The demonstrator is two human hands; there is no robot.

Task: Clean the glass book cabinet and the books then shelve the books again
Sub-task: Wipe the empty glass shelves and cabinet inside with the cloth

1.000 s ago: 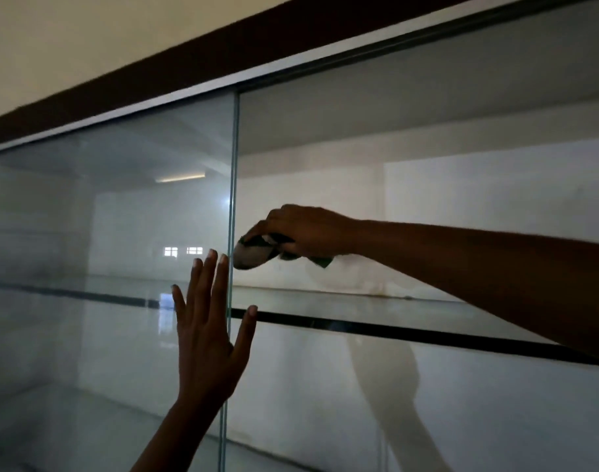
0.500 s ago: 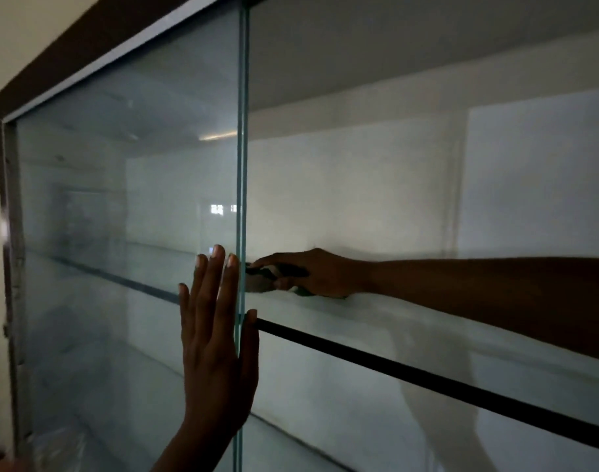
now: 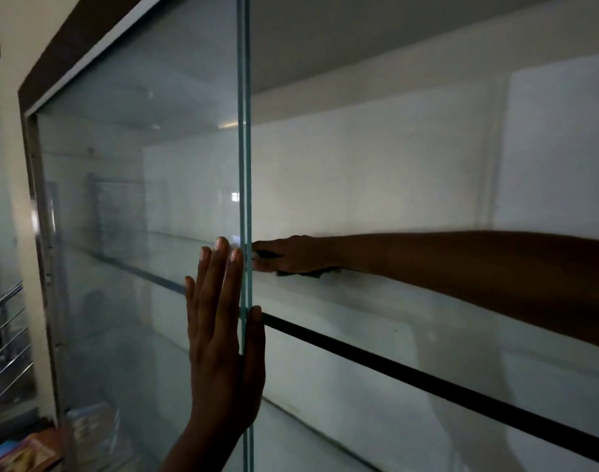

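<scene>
We note the left hand [image 3: 223, 338] laid flat on the sliding glass door [image 3: 138, 199] of the cabinet [image 3: 69, 49], fingers straight and together and holding nothing, with the thumb at the door's right edge. The right hand [image 3: 293, 255] reaches inside the open half, just past that edge. Its fingers curl down over a green cloth [image 3: 303, 274], which is pressed to the upper glass shelf [image 3: 376, 291] where it meets the back wall. Only a strip of cloth shows beneath the palm. The dark front edge of the shelf [image 3: 427, 379] runs below the forearm. Books [image 3: 22, 451] lie low at left beside the cabinet's bottom corner, blurred.
</scene>
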